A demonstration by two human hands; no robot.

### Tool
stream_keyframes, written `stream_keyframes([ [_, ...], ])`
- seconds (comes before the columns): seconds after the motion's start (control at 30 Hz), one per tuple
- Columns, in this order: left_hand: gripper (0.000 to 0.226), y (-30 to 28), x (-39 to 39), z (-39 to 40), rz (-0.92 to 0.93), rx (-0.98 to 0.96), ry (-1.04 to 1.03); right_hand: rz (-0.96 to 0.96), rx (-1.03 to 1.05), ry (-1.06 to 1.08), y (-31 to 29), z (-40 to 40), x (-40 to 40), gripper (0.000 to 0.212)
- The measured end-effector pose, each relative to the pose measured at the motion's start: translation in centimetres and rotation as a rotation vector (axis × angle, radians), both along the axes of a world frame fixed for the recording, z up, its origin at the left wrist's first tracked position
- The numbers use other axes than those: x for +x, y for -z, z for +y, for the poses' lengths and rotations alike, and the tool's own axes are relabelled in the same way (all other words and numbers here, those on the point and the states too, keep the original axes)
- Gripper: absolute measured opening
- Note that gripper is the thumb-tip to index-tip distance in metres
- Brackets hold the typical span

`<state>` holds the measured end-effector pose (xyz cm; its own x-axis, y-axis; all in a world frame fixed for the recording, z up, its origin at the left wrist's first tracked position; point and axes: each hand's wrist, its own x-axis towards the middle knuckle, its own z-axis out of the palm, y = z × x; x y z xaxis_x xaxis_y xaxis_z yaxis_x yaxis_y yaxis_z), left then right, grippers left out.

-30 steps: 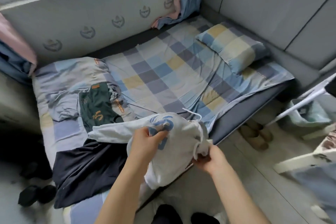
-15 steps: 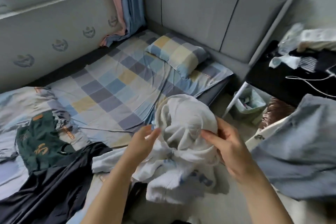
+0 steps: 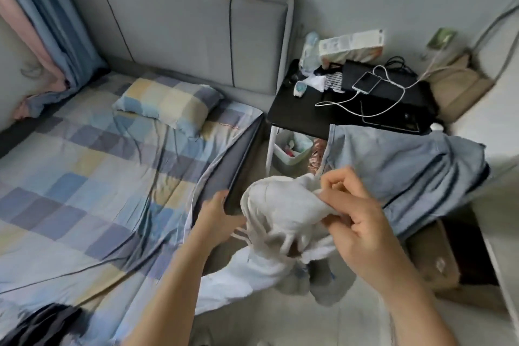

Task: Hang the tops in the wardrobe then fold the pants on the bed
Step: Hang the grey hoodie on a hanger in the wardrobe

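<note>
Low centre of the frame, a white top [image 3: 280,216] is bunched up and held off the bed [image 3: 84,177], w/ one sleeve trailing down toward bottom centre. Right hand [image 3: 356,222] pinches a fold of it, thumb & fingers clamped on the cloth. Left hand [image 3: 219,213] sits at the garment's left edge, fingers mostly hidden behind the fabric, so can't tell if it's gripping or just steadying.

Change vs a sec ago: the top was low over the bed's edge beside the other clothes; now it's lifted clear and the view has swung right, toward the head of the bed. The green and dark garments have nearly dropped out of sight; only a dark garment [image 3: 42,323] shows, bottom left. Reads like the person is turning away w/ the first top, prob. heading for the wardrobe, which isn't visible. So hanging is barely begun and the pants fold hasn't started.

Further out: checked pillow [image 3: 168,104] upper left of centre, grey headboard [image 3: 182,34] above it, black tabletop [image 3: 297,115] upper right carrying a phone [image 3: 366,82] on a white cable [image 3: 351,100]. Pale blue cloth [image 3: 407,166] hangs just right of the hands.
</note>
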<state>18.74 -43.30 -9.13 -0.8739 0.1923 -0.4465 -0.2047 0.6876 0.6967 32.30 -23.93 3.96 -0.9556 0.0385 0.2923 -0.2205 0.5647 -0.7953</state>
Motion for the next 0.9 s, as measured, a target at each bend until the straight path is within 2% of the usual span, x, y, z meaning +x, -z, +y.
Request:
stream_keyframes([
  [0.07,0.065,-0.3,0.1,1.8,0.062,-0.245,0.262,0.073,0.029,0.060,-0.2,0.9,0.2,0.038],
  [0.1,0.061,-0.5,-0.2,2.9,0.137,-0.242,0.315,0.097,0.045,0.096,-0.4,1.5,0.2,0.043],
  [0.13,0.062,-0.8,-0.5,3.9,0.234,-0.174,0.345,0.109,0.063,0.117,-0.6,1.8,0.2,0.045],
  [0.2,0.068,-1.9,-1.5,6.5,0.346,0.113,0.461,0.119,0.107,0.174,-0.8,2.5,0.0,0.045],
  [0.27,0.072,-3.3,-2.1,9.1,0.264,0.338,0.615,0.141,0.144,0.249,-1.1,3.0,-0.3,0.041],
  [0.3,0.070,-3.8,-2.5,10.4,0.221,0.374,0.692,0.155,0.153,0.296,-1.4,3.5,-0.5,0.041],
  [0.37,0.058,-4.1,-3.6,11.9,0.178,0.360,0.787,0.181,0.156,0.374,-1.9,4.3,-0.8,0.043],
  [0.43,0.031,-4.4,-5.3,12.8,0.166,0.301,0.906,0.215,0.143,0.491,-2.6,5.5,-1.2,0.043],
  [0.5,0.032,-5.3,-7.1,13.2,0.146,0.258,0.981,0.244,0.154,0.646,-3.1,6.8,-1.5,0.040],
  [0.63,0.030,-10.0,-10.4,13.7,0.062,0.290,1.054,0.268,0.234,0.883,-3.0,9.2,-2.2,0.055],
  [0.73,0.018,-14.7,-12.6,14.3,0.279,0.497,0.925,0.113,0.333,0.882,-2.2,10.0,-2.7,0.079],
  [0.8,0.026,-17.9,-13.0,14.9,0.418,0.706,0.801,-0.085,0.329,0.792,-1.2,9.7,-3.2,0.090],
  [0.9,0.032,-21.3,-12.3,16.6,0.747,0.771,0.757,-0.273,0.296,0.703,1.1,8.2,-4.8,0.071],
])
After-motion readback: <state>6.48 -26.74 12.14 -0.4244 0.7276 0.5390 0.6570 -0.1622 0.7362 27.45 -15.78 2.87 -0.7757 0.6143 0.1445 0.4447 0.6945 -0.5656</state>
